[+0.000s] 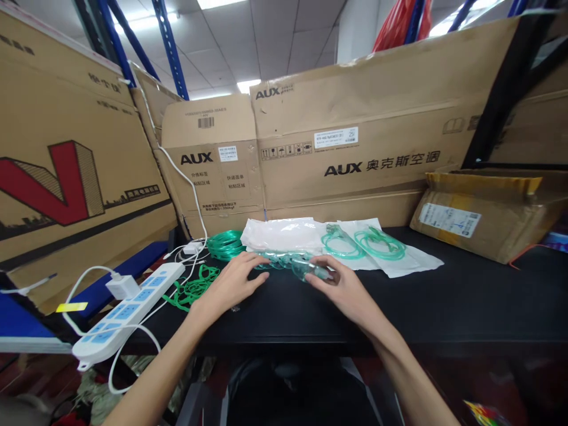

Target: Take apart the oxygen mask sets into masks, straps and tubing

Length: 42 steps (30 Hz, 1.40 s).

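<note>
Cardboard [386,118] reading "AUX 奥克斯空调" backs the table [470,307]; the right hand [341,288] pinches a clear mask [300,269] beside more masks [278,261]; the left hand [233,279], thumb and fingers parted, empty, is near them.

Room on this side: the smooth black tabletop [470,299] opens out from the right hand [341,287] across to the taped brown cardboard box [479,219]. Between the wrists, another lane, stopped ahead by a row of clear green plastic pieces [279,260]. Left is tight: tangled green straps [195,288], then the long white power strip [128,312]. Tall brown cardboard panels [355,124] wall off the back.
</note>
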{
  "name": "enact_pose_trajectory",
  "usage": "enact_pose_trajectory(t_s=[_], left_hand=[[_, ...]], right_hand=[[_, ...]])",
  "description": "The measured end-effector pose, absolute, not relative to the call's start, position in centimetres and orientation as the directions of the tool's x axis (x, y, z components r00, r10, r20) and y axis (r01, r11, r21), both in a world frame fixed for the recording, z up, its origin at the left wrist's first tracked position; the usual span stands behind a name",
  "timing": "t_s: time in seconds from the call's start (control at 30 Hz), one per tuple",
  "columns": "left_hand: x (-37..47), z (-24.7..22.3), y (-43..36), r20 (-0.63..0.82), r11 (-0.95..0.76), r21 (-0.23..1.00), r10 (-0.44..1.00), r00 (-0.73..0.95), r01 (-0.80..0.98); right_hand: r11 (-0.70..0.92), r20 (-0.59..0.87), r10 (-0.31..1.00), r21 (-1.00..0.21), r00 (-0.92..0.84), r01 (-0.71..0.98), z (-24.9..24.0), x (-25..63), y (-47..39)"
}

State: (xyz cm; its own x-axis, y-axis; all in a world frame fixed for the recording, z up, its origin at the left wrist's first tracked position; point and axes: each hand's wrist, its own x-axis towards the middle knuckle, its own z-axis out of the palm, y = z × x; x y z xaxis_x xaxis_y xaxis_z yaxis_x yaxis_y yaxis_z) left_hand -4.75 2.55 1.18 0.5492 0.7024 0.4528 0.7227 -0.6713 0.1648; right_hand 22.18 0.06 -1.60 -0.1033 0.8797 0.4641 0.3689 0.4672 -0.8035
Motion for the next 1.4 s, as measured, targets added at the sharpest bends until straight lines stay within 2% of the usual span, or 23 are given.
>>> enact_pose_trajectory(t_s=[0.17, 0.3, 0.67, 0.9, 1.1, 1.17, 1.27, 1.4], left_hand=[[-0.6, 1.8, 7.1, 0.472, -0.733, 0.127, 0.638, 0.609, 0.669], [1.3, 1.2, 9.3, 0.458, -0.758, 0.116, 0.614, 0.642, 0.642], [1.4, 0.1, 10.4, 0.446, -0.765, 0.188, 0.625, 0.641, 0.616], [1.5, 0.0, 11.0, 0.446, -0.755, 0.236, 0.643, 0.622, 0.612], [1.4, -0.1, 10.8, 0.456, -0.758, 0.236, 0.639, 0.619, 0.608], [1.4, 0.0, 10.5, 0.454, -0.760, 0.226, 0.635, 0.624, 0.609], [1.5, 0.3, 10.1, 0.454, -0.756, 0.209, 0.637, 0.623, 0.620], [2.0, 0.7, 9.4, 0.473, -0.739, 0.195, 0.647, 0.598, 0.645]], right_hand=[[0.490, 0.505, 0.853, -0.691, -0.129, 0.532, 1.2, 25.4, 4.8], [0.494, 0.494, 0.848, -0.610, -0.191, 0.619, 1.1, 26.4, 7.7], [0.524, 0.413, 0.845, -0.506, -0.340, 0.685, -0.4, 26.6, 9.3], [0.519, 0.398, 0.845, -0.453, -0.356, 0.725, -1.1, 25.8, 8.8], [0.499, 0.457, 0.831, -0.359, -0.318, 0.789, -1.5, 25.5, 7.9], [0.448, 0.497, 0.830, -0.328, -0.251, 0.832, -0.8, 26.0, 7.8], [0.287, 0.518, 0.849, -0.292, -0.101, 0.912, 0.4, 28.1, 8.4], [0.010, 0.402, 0.911, -0.237, 0.089, 0.972, 0.7, 31.4, 10.3]])
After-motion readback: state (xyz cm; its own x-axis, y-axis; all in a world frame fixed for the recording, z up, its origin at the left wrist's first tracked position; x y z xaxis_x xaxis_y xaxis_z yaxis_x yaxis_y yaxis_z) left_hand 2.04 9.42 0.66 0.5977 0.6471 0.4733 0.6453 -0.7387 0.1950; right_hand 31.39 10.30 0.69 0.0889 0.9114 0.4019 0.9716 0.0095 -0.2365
